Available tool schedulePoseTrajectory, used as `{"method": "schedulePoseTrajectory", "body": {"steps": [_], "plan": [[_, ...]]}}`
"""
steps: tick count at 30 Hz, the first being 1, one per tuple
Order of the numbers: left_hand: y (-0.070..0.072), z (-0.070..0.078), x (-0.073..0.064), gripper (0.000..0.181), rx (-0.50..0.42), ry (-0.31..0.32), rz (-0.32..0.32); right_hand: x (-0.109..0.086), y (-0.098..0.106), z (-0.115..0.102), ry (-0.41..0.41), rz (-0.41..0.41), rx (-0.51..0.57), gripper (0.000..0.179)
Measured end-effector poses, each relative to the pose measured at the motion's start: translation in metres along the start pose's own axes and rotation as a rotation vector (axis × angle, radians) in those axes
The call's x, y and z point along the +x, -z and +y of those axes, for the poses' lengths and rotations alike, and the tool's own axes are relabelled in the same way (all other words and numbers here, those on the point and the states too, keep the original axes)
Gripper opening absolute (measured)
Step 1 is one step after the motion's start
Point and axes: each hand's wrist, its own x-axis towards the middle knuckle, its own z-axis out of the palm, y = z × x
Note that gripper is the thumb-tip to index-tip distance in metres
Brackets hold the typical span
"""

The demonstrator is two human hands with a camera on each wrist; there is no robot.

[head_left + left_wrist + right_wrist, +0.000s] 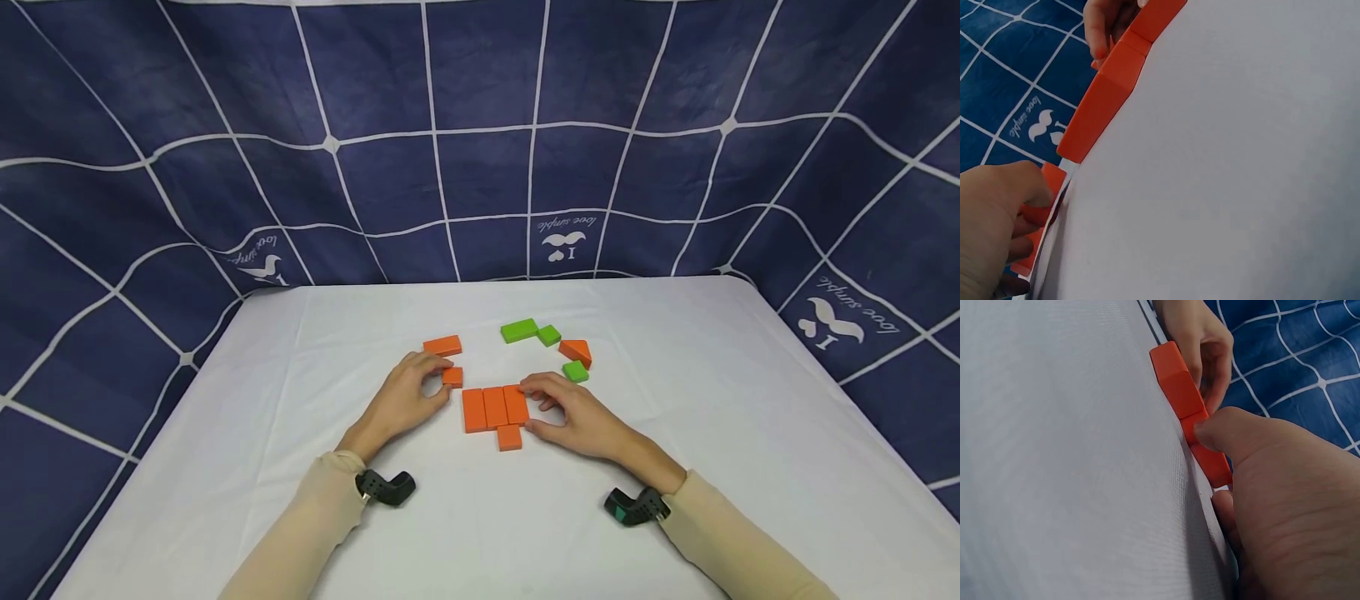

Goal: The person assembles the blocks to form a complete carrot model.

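Three orange rectangular blocks point(474, 411) lie side by side in a row on the white table. Below the row, a small orange square block point(509, 438) sits against its near edge. My right hand point(577, 417) holds the rightmost orange block point(516, 406) between thumb and index finger, its thumb point(1219, 434) at the near end in the right wrist view. Just left of and beyond the row, my left hand point(401, 396) pinches another small orange block point(453, 378), index finger on the far side and thumb on the near side. The left fingers partly hide it.
Beyond the left hand lies an orange rectangular block point(442, 345). At the back are a long green block point(519, 331) and a small green block point(549, 336). An orange triangular block point(576, 351) and another green block point(575, 372) lie beyond the right hand.
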Motion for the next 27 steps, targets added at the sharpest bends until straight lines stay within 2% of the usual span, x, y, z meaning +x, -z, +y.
{"method": "schedulePoseTrajectory", "body": {"steps": [4, 11, 15, 21, 27], "plan": [[0.003, 0.005, -0.004, 0.03, -0.014, 0.008, 0.027, 0.0, 0.0, 0.001, 0.004, 0.004, 0.001, 0.049], [0.007, 0.025, -0.017, 0.026, -0.055, -0.014, 0.0, 0.0, -0.001, 0.002, 0.0, 0.004, 0.007, 0.049], [0.005, 0.035, -0.027, 0.026, -0.055, -0.062, -0.006, 0.001, 0.0, 0.0, -0.007, -0.001, 0.012, 0.049], [-0.001, 0.048, -0.041, 0.027, 0.004, -0.189, -0.017, 0.001, 0.0, -0.001, -0.014, -0.008, 0.001, 0.049], [-0.006, 0.057, -0.046, 0.027, 0.07, -0.284, -0.045, 0.0, 0.0, -0.002, -0.008, -0.003, -0.013, 0.048]]}}
